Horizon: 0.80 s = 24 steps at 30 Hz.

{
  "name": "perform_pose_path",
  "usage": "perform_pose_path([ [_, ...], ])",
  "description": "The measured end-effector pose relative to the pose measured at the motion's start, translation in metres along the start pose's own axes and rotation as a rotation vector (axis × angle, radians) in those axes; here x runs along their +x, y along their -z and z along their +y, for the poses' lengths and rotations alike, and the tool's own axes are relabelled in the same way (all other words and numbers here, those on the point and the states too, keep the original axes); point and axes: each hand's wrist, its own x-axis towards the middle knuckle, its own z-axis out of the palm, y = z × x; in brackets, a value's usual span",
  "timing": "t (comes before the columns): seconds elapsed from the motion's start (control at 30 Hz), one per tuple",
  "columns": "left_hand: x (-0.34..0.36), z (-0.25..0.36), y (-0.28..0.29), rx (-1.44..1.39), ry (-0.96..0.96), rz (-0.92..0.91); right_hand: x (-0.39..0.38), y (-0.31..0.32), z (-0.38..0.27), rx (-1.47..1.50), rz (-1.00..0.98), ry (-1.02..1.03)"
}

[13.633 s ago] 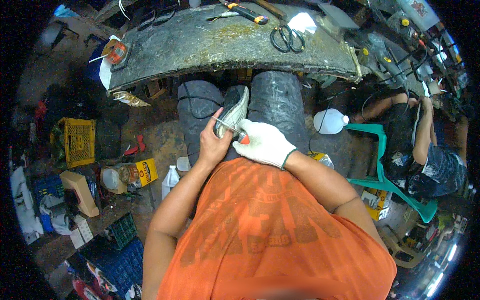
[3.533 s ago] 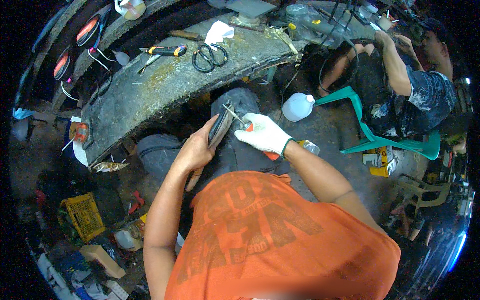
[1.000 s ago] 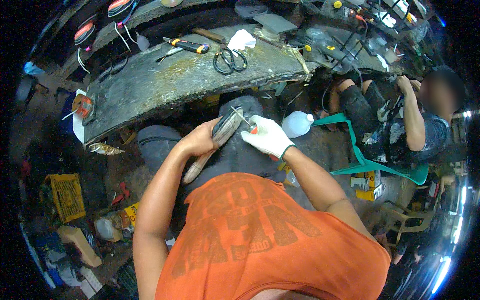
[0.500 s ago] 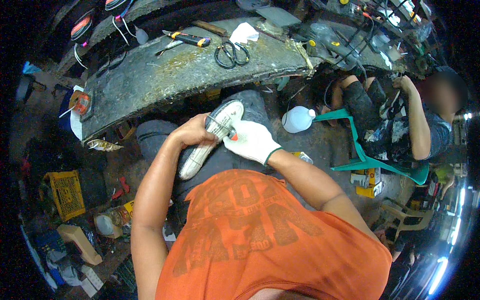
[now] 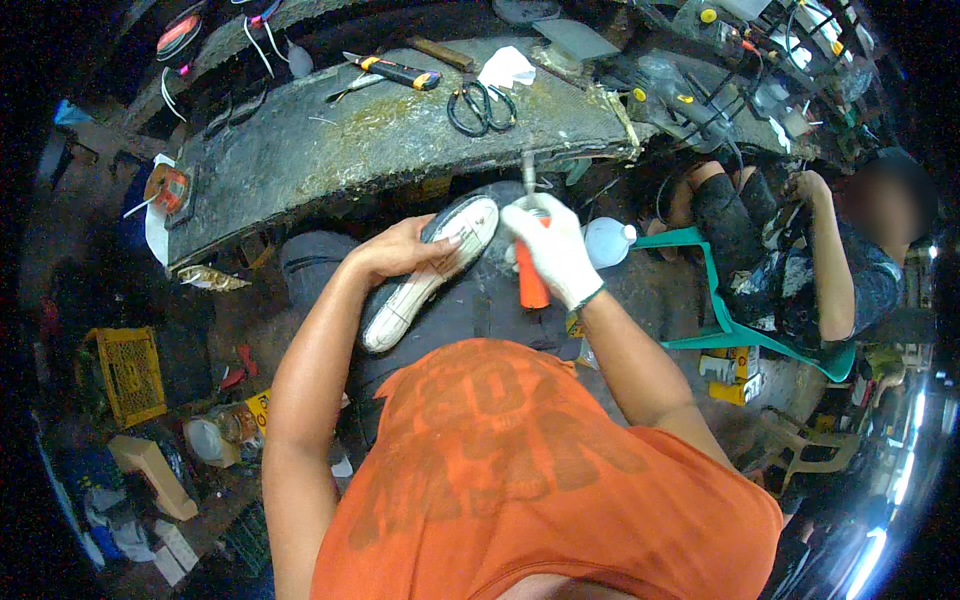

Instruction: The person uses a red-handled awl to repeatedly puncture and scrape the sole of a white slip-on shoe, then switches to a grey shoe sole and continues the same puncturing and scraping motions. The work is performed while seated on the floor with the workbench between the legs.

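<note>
A: In the head view, where was the shoe?

B: It lay aslant over the dark trousers, white sole facing up, one end angled toward the workbench

A: How did the bare left hand have it?

B: It pinched the left edge, thumb laid on the sole; the other fingers were mostly hidden behind the shoe, so I couldn't tell whether they were spread

A: And the right hand?

B: That one wore a white glove, its fingers curled tightly round an orange-handled tool. The metal shank pointed toward the bench, just beside the shoe but apart from it

A: What was around them?

B: Black-handled scissors, a cutter and crumpled white paper lay on the workbench; a translucent jug stood right of the gloved hand, near a green chair, with a co-worker seated beyond
</note>
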Motion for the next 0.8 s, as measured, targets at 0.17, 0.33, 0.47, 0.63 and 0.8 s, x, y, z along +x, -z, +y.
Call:
perform_pose_path([
  [0.17, -0.014, 0.038, -0.023, -0.135, -0.199, 0.313, -0.022, 0.003, -0.019, 0.421, 0.17, -0.114],
  [0.33, -0.028, 0.047, -0.031, -0.967, -0.654, 0.231, -0.026, -0.02, -0.036, 0.514, 0.056, -0.047],
  [0.47, -0.068, 0.007, -0.029, -1.032, -0.486, 0.201, -0.02, -0.053, -0.043, 0.371, -0.225, -0.069],
  [0.63, -0.16, -0.057, -0.048, -1.249, -0.182, 0.326, -0.023, -0.1, -0.023, 0.107, -0.39, -0.13],
  [0.8, -0.164, -0.079, -0.064, -1.633, 0.208, 0.263, -0.025, -0.121, -0.008, -0.065, -0.481, -0.059],
])
